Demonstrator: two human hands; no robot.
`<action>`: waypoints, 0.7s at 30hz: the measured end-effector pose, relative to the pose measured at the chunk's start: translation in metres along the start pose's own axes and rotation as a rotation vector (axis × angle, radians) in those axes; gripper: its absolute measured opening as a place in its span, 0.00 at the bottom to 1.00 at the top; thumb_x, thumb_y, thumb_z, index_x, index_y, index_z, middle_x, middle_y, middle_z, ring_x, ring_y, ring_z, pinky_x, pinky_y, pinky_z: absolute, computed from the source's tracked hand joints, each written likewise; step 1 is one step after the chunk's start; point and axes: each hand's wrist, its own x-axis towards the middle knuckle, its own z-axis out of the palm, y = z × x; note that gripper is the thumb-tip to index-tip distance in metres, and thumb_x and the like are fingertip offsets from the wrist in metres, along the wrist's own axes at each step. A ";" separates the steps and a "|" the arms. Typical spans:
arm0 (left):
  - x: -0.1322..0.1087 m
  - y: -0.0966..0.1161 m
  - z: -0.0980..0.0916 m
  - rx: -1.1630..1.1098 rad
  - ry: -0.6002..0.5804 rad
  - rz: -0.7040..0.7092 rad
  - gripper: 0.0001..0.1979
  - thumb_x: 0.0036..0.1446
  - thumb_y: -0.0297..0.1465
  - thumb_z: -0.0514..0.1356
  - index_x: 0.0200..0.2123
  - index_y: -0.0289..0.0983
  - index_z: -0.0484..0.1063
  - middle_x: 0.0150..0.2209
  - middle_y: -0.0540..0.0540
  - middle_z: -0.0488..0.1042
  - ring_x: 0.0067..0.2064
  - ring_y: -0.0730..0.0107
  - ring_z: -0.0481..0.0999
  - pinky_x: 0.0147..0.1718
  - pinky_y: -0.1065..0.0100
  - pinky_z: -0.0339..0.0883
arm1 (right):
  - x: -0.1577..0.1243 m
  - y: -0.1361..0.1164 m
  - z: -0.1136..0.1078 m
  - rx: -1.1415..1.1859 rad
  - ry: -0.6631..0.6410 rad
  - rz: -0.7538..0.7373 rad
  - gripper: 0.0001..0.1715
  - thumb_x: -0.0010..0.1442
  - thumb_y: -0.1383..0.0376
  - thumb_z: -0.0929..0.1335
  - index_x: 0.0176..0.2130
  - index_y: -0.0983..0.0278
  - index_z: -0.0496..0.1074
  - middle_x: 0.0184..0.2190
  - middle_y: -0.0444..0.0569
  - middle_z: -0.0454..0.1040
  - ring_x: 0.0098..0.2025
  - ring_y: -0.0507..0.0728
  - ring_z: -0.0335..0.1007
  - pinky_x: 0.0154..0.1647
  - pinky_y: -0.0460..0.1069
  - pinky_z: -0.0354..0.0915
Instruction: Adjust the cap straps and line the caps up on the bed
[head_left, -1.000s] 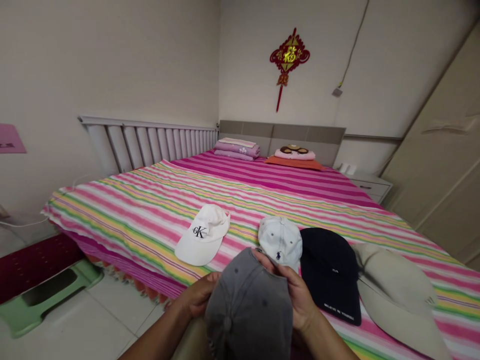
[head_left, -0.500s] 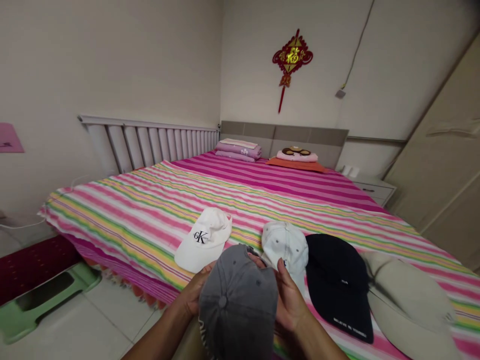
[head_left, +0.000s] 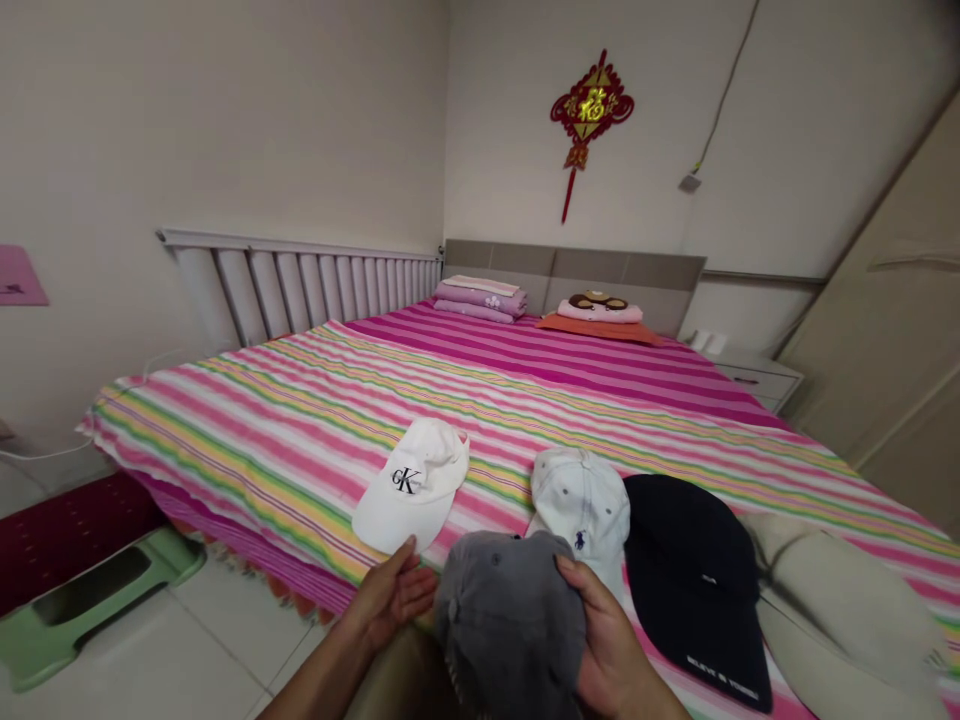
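Note:
A grey cap is held over the near edge of the striped bed. My right hand grips its right side, fingers curled on the fabric. My left hand is at the cap's left side, fingers bent, thumb up near the brim of a white cap with black letters. Whether the left hand still touches the grey cap is unclear. Beyond the grey cap lie a second white cap, a black cap and a beige hat in a row.
Folded bedding and an orange pillow lie by the headboard. A green stool and dark red mat are on the tiled floor at left. A nightstand and wardrobe stand at right.
The grey cap has been lowered and turned in my hands. My left hand has slipped off its side and now sits beside it with fingers loosened. The view shifted slightly left.

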 end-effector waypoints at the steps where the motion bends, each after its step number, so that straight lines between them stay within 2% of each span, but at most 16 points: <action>1: 0.002 0.000 -0.006 0.010 0.090 0.030 0.15 0.43 0.40 0.62 0.27 0.35 0.64 0.23 0.43 0.74 0.27 0.65 0.75 0.31 0.64 0.68 | -0.002 0.000 0.001 0.005 0.017 0.011 0.11 0.39 0.61 0.71 0.25 0.66 0.76 0.20 0.49 0.77 0.28 0.60 0.74 0.40 0.54 0.65; 3: 0.005 0.003 -0.013 0.036 0.179 0.105 0.15 0.44 0.39 0.62 0.28 0.35 0.63 0.23 0.43 0.74 0.24 0.66 0.75 0.27 0.66 0.69 | -0.003 0.001 0.002 0.021 0.045 0.012 0.11 0.38 0.62 0.71 0.25 0.67 0.76 0.20 0.50 0.77 0.27 0.60 0.73 0.40 0.54 0.65; 6: 0.013 0.013 -0.018 0.047 0.218 0.257 0.10 0.48 0.34 0.60 0.26 0.36 0.60 0.20 0.45 0.73 0.21 0.68 0.74 0.23 0.69 0.68 | -0.004 0.002 0.005 0.048 0.065 -0.024 0.08 0.39 0.64 0.71 0.25 0.66 0.76 0.22 0.48 0.78 0.25 0.58 0.73 0.40 0.53 0.65; 9: 0.021 0.033 -0.024 0.023 0.244 0.390 0.08 0.51 0.29 0.57 0.25 0.36 0.60 0.18 0.46 0.73 0.20 0.70 0.73 0.22 0.70 0.68 | -0.004 0.003 0.009 0.046 0.055 -0.033 0.09 0.39 0.64 0.71 0.25 0.66 0.76 0.21 0.48 0.77 0.25 0.57 0.73 0.41 0.52 0.65; 13: 0.025 0.064 -0.037 -0.005 0.274 0.403 0.07 0.55 0.28 0.53 0.25 0.35 0.61 0.18 0.48 0.73 0.21 0.74 0.73 0.26 0.72 0.68 | -0.002 0.005 0.010 0.011 0.011 -0.036 0.08 0.40 0.65 0.70 0.25 0.66 0.75 0.19 0.47 0.77 0.27 0.57 0.73 0.41 0.53 0.65; 15: 0.020 0.068 -0.040 0.011 0.281 0.352 0.07 0.54 0.29 0.54 0.26 0.33 0.63 0.19 0.45 0.73 0.21 0.73 0.73 0.26 0.72 0.69 | 0.000 0.004 0.011 -0.009 -0.027 -0.043 0.06 0.41 0.65 0.70 0.25 0.65 0.75 0.19 0.47 0.76 0.28 0.58 0.73 0.42 0.53 0.64; 17: 0.011 0.060 -0.037 0.093 0.160 0.189 0.11 0.50 0.34 0.58 0.26 0.30 0.67 0.21 0.40 0.74 0.22 0.67 0.74 0.24 0.69 0.68 | 0.003 0.004 0.012 -0.036 -0.073 -0.024 0.07 0.42 0.65 0.69 0.25 0.65 0.75 0.19 0.47 0.76 0.30 0.58 0.74 0.42 0.53 0.64; 18: 0.005 0.052 -0.033 0.153 0.038 0.072 0.15 0.48 0.38 0.59 0.27 0.29 0.68 0.23 0.37 0.75 0.23 0.64 0.75 0.24 0.68 0.68 | 0.004 0.003 0.013 -0.052 -0.097 0.001 0.08 0.42 0.64 0.69 0.25 0.66 0.75 0.19 0.48 0.76 0.31 0.59 0.74 0.42 0.53 0.64; 19: 0.001 0.042 -0.027 0.207 -0.141 -0.046 0.19 0.47 0.42 0.58 0.28 0.28 0.70 0.25 0.35 0.75 0.25 0.62 0.75 0.24 0.67 0.68 | 0.006 0.002 0.014 -0.069 -0.121 0.031 0.09 0.42 0.63 0.69 0.25 0.67 0.75 0.19 0.49 0.76 0.31 0.60 0.74 0.42 0.53 0.63; 20: -0.004 0.032 -0.019 0.204 -0.300 -0.084 0.21 0.48 0.44 0.57 0.29 0.29 0.71 0.27 0.35 0.76 0.27 0.61 0.76 0.27 0.66 0.68 | 0.007 0.002 0.017 -0.085 -0.141 0.056 0.10 0.41 0.63 0.69 0.25 0.68 0.75 0.19 0.50 0.76 0.32 0.60 0.73 0.43 0.53 0.63; 21: -0.006 0.022 -0.011 0.156 -0.390 -0.068 0.20 0.48 0.44 0.56 0.31 0.31 0.72 0.28 0.38 0.76 0.30 0.60 0.76 0.30 0.65 0.68 | 0.009 0.001 0.019 -0.097 -0.158 0.073 0.11 0.41 0.63 0.69 0.25 0.69 0.75 0.19 0.50 0.76 0.32 0.60 0.73 0.43 0.53 0.63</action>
